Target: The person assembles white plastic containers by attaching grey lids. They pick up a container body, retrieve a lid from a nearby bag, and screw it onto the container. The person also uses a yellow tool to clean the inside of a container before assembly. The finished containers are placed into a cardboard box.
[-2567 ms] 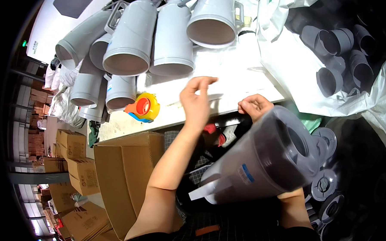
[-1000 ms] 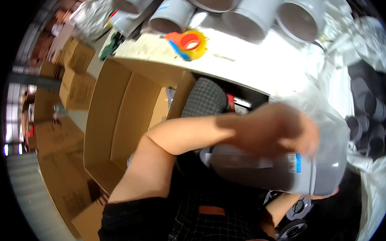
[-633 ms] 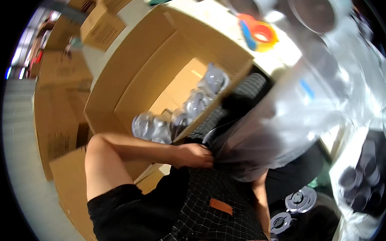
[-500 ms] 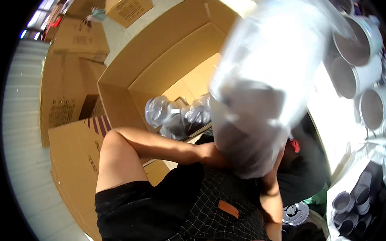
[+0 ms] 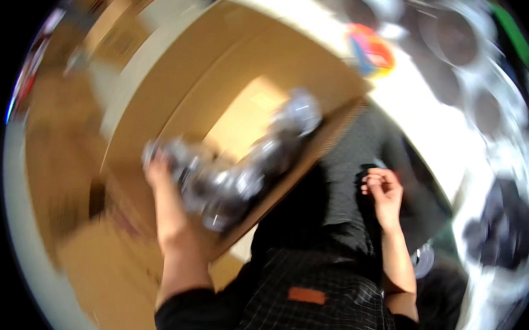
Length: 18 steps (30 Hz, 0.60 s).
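Note:
The view is motion-blurred. My left hand [image 5: 161, 175] reaches down into a large open cardboard box [image 5: 179, 90] and grips the end of a clear plastic bag with a grey pipe fitting [image 5: 216, 189] in it. The bag lies against the box's near wall, beside more bagged grey fittings [image 5: 290, 122]. My right hand [image 5: 381, 191] hangs free over my dark lap, fingers loosely curled, holding nothing. It is apart from the box.
A white table [image 5: 431, 131] runs along the right, with a red and yellow tape dispenser [image 5: 371, 49] and large grey pipe fittings [image 5: 453, 37] on it. Dark smaller fittings [image 5: 503, 231] lie at the far right. Blurred cardboard boxes [image 5: 69, 44] stand on the left.
The large bagged fitting, held up in front of me with both hands, has gone down into the box. My right hand has let go and pulled back. The view has swung toward the box.

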Each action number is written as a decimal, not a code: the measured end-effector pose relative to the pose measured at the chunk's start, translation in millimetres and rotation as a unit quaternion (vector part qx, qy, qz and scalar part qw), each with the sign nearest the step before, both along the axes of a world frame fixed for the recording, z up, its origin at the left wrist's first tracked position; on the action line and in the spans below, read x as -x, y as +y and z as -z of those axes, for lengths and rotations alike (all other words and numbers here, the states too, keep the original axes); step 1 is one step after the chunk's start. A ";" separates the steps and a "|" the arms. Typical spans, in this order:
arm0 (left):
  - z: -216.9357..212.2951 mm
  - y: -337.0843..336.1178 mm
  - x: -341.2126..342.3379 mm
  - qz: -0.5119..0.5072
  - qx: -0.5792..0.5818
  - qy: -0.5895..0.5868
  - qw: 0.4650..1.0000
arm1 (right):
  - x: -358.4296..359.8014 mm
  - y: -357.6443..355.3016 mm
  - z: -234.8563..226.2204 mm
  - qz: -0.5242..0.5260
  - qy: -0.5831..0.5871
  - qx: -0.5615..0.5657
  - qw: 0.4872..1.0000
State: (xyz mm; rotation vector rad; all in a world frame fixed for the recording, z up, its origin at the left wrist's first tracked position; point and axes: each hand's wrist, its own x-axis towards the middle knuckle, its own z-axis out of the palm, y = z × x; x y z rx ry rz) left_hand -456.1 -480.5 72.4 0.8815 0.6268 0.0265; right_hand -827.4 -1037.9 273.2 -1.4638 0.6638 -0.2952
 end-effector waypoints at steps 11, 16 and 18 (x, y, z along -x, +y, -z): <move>-78.2 -132.4 17.2 0.113 -0.272 -0.066 0.953 | -15.7 -311.8 -121.9 0.407 0.105 0.717 0.556; -266.7 -432.5 152.7 0.497 -0.224 -0.365 0.755 | 18.1 -318.6 -124.9 0.374 0.069 0.687 0.619; -294.6 -494.1 221.6 0.598 -0.058 -0.402 0.691 | 11.2 -226.6 -118.4 0.348 -0.056 0.621 0.700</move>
